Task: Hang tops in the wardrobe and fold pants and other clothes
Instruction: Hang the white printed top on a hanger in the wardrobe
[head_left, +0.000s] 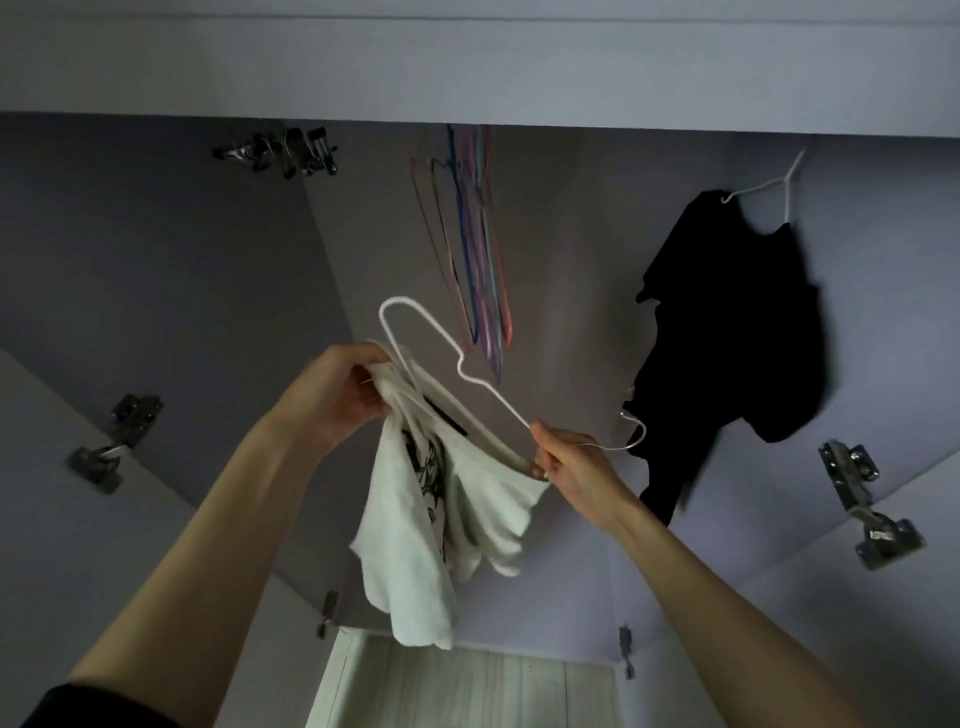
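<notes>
A white top with a black print (415, 525) hangs between my hands in front of the open wardrobe. A white wire hanger (467, 374) lies across its neckline, its hook pointing right near the black shirt. My left hand (332, 395) grips the bunched collar of the top together with the hanger's left end. My right hand (571, 467) pinches the hanger's wire near the hook and holds the right side of the top. A black top (737, 322) hangs on a white hanger (769, 187) at the right of the wardrobe.
Several empty coloured hangers (478, 244) hang in the middle of the wardrobe. A cluster of black clips (285, 150) hangs at upper left. Door hinges (111, 441) (862, 499) sit on both sides. A light wooden shelf (457, 686) lies below.
</notes>
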